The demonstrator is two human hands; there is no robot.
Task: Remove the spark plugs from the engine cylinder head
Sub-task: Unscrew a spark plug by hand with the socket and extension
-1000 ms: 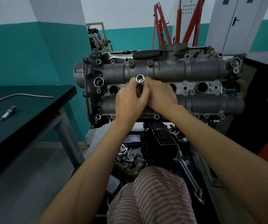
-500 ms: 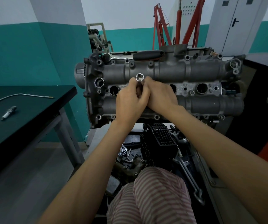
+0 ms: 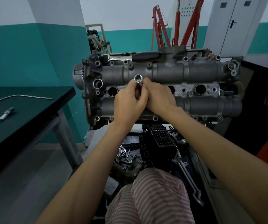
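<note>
L hand (image 3: 128, 103) & R hand (image 3: 160, 97) both curl fingers round shiny steel tube socket (image 3: 137, 80), its open end just above fingertips. Grey cast-metal cylinder head (image 3: 194, 73) lies behind fingers; open plug wells either side.

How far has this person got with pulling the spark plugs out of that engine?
One spark plug already lies on the table, and the leftmost well looks empty. Now the left hand and right hand grip a socket standing in the next well. Two more wells show to the right, such as this well; whether plugs remain inside can't be seen.
</note>
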